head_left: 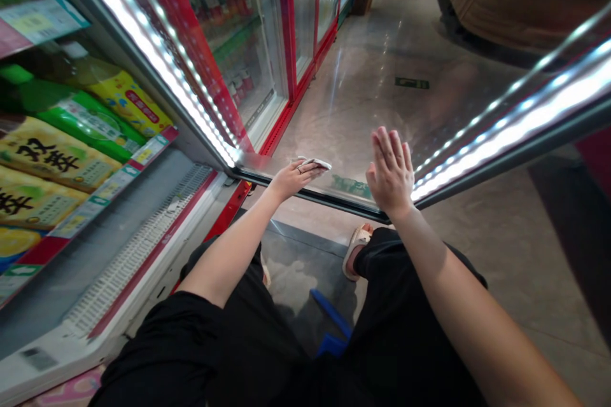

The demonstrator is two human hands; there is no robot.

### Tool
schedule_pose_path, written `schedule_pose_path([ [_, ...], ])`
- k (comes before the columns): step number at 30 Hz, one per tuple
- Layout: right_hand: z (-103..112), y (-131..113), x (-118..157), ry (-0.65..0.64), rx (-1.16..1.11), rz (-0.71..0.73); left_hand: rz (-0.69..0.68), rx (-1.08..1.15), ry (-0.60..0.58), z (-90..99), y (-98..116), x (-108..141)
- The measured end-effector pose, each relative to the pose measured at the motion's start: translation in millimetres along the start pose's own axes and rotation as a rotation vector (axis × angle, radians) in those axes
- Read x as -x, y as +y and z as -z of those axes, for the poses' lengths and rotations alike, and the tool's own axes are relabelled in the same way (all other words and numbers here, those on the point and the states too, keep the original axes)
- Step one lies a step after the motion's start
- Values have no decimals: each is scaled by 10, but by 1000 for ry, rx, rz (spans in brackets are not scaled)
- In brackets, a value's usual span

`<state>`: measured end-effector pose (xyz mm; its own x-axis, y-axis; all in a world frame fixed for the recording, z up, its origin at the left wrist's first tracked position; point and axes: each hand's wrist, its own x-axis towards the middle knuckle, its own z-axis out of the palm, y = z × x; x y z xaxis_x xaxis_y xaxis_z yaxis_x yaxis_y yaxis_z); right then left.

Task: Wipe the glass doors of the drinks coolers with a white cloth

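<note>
A white cloth (326, 165) is held in the left hand (291, 180); the right hand (390, 173) is held open. At nine o'clock, "双" is printed on a yellow label (52, 154).

The cloth (325, 164) is white, the sleeve (191, 331) black, the neighbouring cooler frame (287, 32) red.

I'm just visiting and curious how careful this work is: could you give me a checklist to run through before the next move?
1. Glass door open: ok, it stands out from the drinks cooler.
2. White cloth in the left hand: ok.
3. Right hand pressing the glass: cannot tell, its palm is hidden.
4. Green bottle on its shelf: ok.
5. Space by the right foot free of objects: not ok, a blue object shows nearby.
</note>
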<state>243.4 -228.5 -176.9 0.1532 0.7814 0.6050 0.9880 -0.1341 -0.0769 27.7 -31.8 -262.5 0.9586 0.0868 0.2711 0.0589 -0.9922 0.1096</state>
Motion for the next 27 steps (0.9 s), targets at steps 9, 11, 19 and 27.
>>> schedule_pose_path([
  [9,4,-97,-12,27,26,154,47,-42,-16,-139,30,137],
  [11,-40,-156,-54,-16,30,178,59,-42,-17,-137,-45,201],
  [19,-268,-393,-276,-76,-23,281,129,-40,73,-139,-83,327],
  [27,-348,-432,-292,-80,13,241,193,23,49,-249,-86,526],
])
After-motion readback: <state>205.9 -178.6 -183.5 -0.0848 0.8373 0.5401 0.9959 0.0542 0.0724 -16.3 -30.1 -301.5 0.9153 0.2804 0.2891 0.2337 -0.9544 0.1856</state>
